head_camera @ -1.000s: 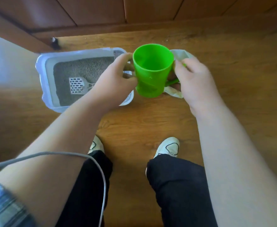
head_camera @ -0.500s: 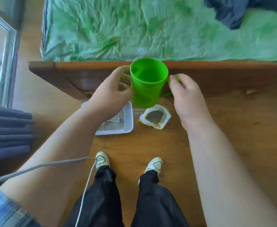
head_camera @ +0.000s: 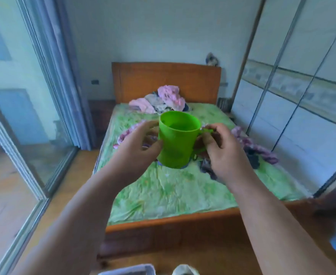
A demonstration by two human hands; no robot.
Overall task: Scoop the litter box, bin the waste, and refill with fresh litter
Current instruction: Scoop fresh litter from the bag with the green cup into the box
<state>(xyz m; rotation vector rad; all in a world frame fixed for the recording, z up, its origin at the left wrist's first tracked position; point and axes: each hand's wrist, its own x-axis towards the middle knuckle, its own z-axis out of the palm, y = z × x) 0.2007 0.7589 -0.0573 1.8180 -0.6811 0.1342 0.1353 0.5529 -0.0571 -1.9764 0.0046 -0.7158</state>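
My left hand (head_camera: pixel 137 144) grips the green cup (head_camera: pixel 178 138) body; my right hand (head_camera: pixel 220 149) pinches its handle. Litter box (head_camera: pixel 131 271) corner sits at the bottom edge, below. Risk: looking away while pouring could spill onto the floor (head_camera: pixel 68 195).

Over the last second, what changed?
The view tilted up from the floor to the bed; the litter box and bag slid to the bottom edge. Unchanged: both hands, left and right, hold the green cup upright.
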